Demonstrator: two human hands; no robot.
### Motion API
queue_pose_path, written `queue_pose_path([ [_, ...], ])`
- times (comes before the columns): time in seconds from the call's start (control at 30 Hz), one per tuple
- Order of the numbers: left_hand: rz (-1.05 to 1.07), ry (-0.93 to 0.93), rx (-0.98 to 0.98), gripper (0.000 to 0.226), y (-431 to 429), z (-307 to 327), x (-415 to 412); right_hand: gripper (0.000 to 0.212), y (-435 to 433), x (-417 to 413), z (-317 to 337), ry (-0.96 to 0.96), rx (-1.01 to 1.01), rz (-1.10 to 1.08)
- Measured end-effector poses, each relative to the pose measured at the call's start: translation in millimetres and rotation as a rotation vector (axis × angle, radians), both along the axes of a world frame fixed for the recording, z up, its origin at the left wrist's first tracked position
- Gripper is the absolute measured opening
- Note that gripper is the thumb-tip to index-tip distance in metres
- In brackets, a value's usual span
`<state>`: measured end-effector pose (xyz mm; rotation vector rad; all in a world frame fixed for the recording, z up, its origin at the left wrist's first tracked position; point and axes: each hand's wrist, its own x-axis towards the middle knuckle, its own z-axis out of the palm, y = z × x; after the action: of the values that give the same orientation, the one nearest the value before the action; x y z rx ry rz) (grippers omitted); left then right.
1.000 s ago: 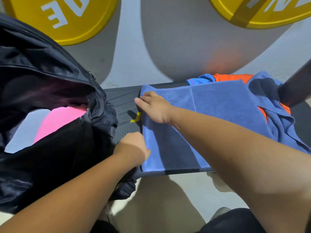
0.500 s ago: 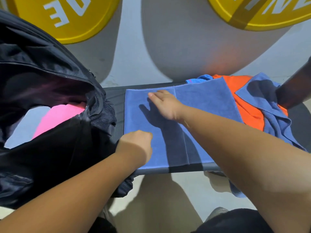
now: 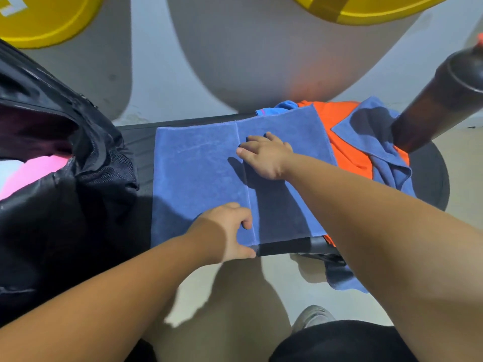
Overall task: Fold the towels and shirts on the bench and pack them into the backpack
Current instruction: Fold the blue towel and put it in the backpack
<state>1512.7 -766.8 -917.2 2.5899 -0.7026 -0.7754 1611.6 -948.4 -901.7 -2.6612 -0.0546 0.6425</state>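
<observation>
A blue towel [image 3: 198, 178] lies flat across the black bench [image 3: 287, 249], folded so that the edge of its upper layer runs down its middle. My right hand [image 3: 266, 155] rests flat on the towel's far half, fingers straight, just right of that edge. My left hand [image 3: 230, 228] pinches the towel at its near edge, fingers curled on top and thumb along the front. The open black backpack [image 3: 78, 205] stands to the left with a pink item [image 3: 34, 173] inside. An orange shirt [image 3: 345, 150] and another blue towel [image 3: 371, 137] lie crumpled on the right.
A dark bottle [image 3: 439, 100] stands on the bench's right end, touching the crumpled towel. Two yellow weight plates [image 3: 47, 19] [image 3: 379, 9] lean at the back. Part of a blue cloth [image 3: 339, 278] hangs off the bench's front edge. My shoe [image 3: 313, 317] is below.
The towel now reaches further left, nearer the backpack. Both hands have moved right across it, from its left edge to the middle fold line.
</observation>
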Motion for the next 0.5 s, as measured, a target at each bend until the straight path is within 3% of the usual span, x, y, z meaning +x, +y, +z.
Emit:
queue_pose_path([
  [0.33,0.096,-0.048,-0.232,0.005,7.0,-8.7,-2.1,0.056,17.2,13.7,-1.8,0.003,0.014,0.008],
  [0.5,0.111,-0.055,-0.271,0.011,8.4,-10.9,-4.5,0.059,28.7,22.6,-1.2,-0.002,0.004,0.019],
])
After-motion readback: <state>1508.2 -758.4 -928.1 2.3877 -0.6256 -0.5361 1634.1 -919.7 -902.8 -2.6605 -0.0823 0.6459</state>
